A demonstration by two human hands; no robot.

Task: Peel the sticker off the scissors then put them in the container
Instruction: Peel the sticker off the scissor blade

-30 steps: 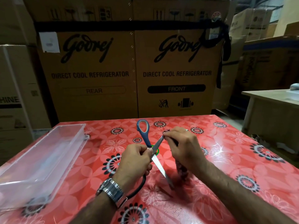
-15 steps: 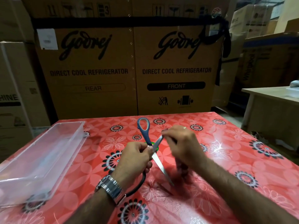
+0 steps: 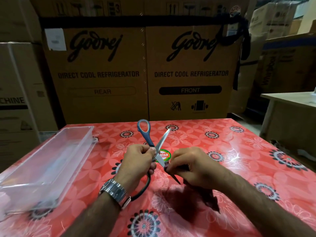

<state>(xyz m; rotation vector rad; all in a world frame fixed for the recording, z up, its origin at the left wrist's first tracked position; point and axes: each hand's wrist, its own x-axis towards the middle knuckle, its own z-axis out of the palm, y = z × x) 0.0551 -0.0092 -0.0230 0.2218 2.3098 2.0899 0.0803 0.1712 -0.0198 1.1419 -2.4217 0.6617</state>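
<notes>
The scissors [image 3: 160,144] are spread open above the red floral table [image 3: 239,151]. One blue handle loop points away from me and the other, dark loop hangs below my left hand [image 3: 138,163]. That hand grips the scissors at the pivot. A round green and red sticker [image 3: 165,155] shows beside the near blade, just past the pivot. My right hand [image 3: 191,168] pinches the near blade just below the sticker, and the blade tip pokes out under its fingers. The far blade points up and away, uncovered. A clear plastic container [image 3: 77,129] lies empty at the left of the table.
Large cardboard refrigerator boxes [image 3: 188,74] stand right behind the table's far edge, and more boxes are stacked at the left. A pale wooden table [image 3: 290,98] stands at the right, across a gap. A metal watch [image 3: 114,190] is on my left wrist.
My right hand has come down from the far blade to the near blade, close to the sticker. The far blade is now uncovered. My left hand keeps its grip at the pivot.
</notes>
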